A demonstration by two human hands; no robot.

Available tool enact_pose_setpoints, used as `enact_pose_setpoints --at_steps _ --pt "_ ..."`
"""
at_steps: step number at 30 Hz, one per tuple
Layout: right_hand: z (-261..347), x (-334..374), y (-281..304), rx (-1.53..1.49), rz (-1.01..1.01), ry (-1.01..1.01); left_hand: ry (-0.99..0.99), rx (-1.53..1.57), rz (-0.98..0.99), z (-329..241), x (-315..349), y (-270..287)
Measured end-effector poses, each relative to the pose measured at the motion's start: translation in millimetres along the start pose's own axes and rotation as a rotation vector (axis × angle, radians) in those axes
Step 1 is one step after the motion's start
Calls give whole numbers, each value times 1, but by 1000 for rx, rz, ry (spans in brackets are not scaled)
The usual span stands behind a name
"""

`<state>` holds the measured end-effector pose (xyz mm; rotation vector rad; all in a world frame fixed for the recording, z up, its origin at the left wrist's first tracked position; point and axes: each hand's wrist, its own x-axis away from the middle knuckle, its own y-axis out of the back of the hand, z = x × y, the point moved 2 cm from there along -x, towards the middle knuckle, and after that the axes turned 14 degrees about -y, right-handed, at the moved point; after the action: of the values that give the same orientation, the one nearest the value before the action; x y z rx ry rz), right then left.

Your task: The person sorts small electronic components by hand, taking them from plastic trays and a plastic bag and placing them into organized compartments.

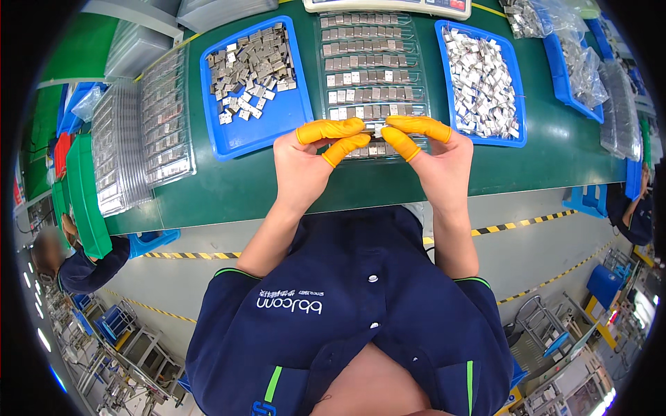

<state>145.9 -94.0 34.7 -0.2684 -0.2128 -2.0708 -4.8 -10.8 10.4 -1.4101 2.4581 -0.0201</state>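
Observation:
Yellow finger cots cover the thumb and index finger of my left hand and my right hand. Both hands pinch a small metal USB-type connector between their fingertips, one at each end. It is held over the near rows of a clear plastic tray, whose rows hold many silver connectors. To the left lies a blue tray with a loose heap of metal connectors. On the right, another blue tray holds a heap of white and silver connectors.
Filled clear trays are stacked at the left on the green table, beside a green bin. A white scale stands at the back. Bagged parts lie far right. Other people sit at both sides.

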Motion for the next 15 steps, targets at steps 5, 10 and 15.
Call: enact_pose_setpoints --at_steps 5,10,15 --pt "-10 2 -4 -216 -40 -31 70 136 -55 1 1 -6" --pt "-14 2 -1 -144 29 -67 93 102 8 -1 1 -1" --pt "-19 0 2 -466 402 -393 108 200 147 -5 -3 7"
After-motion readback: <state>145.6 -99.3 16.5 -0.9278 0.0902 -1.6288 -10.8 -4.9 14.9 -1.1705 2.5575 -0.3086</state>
